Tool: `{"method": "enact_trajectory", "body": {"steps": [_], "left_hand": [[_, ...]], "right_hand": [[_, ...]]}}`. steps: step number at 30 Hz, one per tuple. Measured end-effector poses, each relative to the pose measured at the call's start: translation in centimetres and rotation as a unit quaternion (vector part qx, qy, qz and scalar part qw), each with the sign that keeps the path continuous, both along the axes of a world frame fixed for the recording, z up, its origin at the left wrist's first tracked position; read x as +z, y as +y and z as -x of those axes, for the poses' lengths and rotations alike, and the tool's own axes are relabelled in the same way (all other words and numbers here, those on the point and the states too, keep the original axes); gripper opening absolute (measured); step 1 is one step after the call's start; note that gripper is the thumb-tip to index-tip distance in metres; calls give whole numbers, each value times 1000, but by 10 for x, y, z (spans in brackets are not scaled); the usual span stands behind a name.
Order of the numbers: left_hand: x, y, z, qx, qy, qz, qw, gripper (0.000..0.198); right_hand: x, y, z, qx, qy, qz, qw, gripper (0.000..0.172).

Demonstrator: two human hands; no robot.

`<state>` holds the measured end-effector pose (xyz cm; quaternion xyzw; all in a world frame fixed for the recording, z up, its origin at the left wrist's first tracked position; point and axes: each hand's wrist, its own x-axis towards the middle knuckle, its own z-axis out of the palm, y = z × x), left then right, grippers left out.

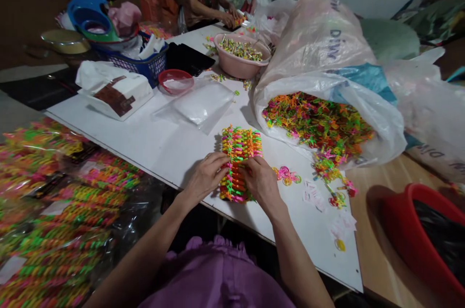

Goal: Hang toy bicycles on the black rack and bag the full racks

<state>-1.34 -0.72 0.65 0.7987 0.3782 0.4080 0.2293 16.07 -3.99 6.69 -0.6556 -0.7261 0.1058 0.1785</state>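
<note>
On the white table before me stands a block of small bright plastic toys (238,147), packed in upright rows of green, pink, orange and yellow. My left hand (208,176) is at its left side, fingers curled and closed against the edge of the left row. My right hand (262,183) reaches over the right rows with thumb and fingers pinched together; what lies between those fingertips is hidden. A few loose pink and green plastic pieces (286,175) lie just right of the block. Beyond them, a large white sack (269,83) lies with its mouth towards me, full of similar pieces.
Small printed papers (313,195) lie at the right. Farther back are a clear plastic bag stack (199,107), a red bowl (167,77), a tissue pack (121,92) and a pink basin (238,67). Bagged toy packs (72,216) fill the left side. Another person's hands (229,18) work behind.
</note>
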Motion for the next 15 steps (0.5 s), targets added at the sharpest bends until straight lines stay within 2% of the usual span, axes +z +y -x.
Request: {"method": "enact_trajectory", "body": {"steps": [5,15], "left_hand": [[4,6,-1,-22,62,-34,997,25],[-2,11,-10,11,45,-32,998,14]], "right_hand": [[-5,6,2,11,-14,15,1000,9],[-8,9,3,-2,-50,19,999,12]]}}
